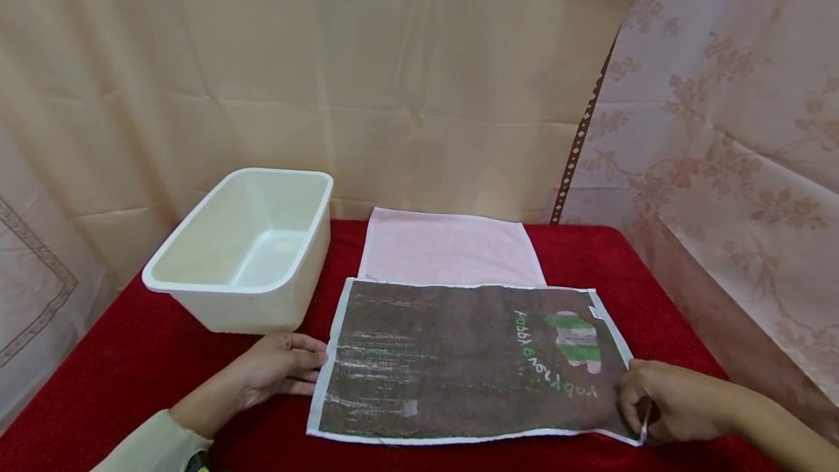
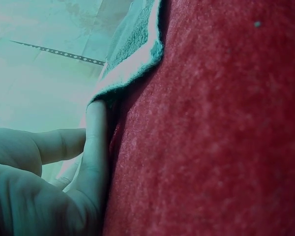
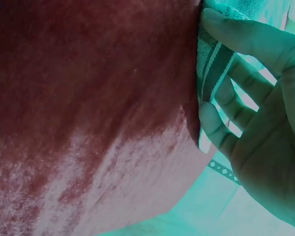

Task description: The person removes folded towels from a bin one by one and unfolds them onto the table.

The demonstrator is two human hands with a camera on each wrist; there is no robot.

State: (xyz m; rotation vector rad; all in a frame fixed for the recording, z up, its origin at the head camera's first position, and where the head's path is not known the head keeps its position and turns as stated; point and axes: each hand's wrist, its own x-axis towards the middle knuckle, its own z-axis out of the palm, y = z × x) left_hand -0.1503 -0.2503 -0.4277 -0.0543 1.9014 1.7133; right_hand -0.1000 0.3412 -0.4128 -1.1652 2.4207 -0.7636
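Observation:
A dark brown towel (image 1: pixel 459 355) with a pale border lies spread on the red cloth. White and green lettering and a striped green-and-pink figure mark its right part. My left hand (image 1: pixel 278 370) rests at its left edge, fingers fairly straight; in the left wrist view a fingertip of this hand (image 2: pixel 91 162) touches the towel's edge (image 2: pixel 130 69). At the near right corner my right hand (image 1: pixel 682 399) grips the edge, which is slightly raised there. In the right wrist view, thumb and curled fingers of this hand (image 3: pixel 255 113) hold the towel's folded border (image 3: pixel 216 69).
A cream plastic basin (image 1: pixel 242 288) stands at the back left, beyond my left hand. Behind the brown towel a pink towel (image 1: pixel 452 242) lies flat, its near edge covered. Red cloth (image 1: pixel 590 257) covers the table. Beige curtains (image 1: pixel 406 79) hang close behind.

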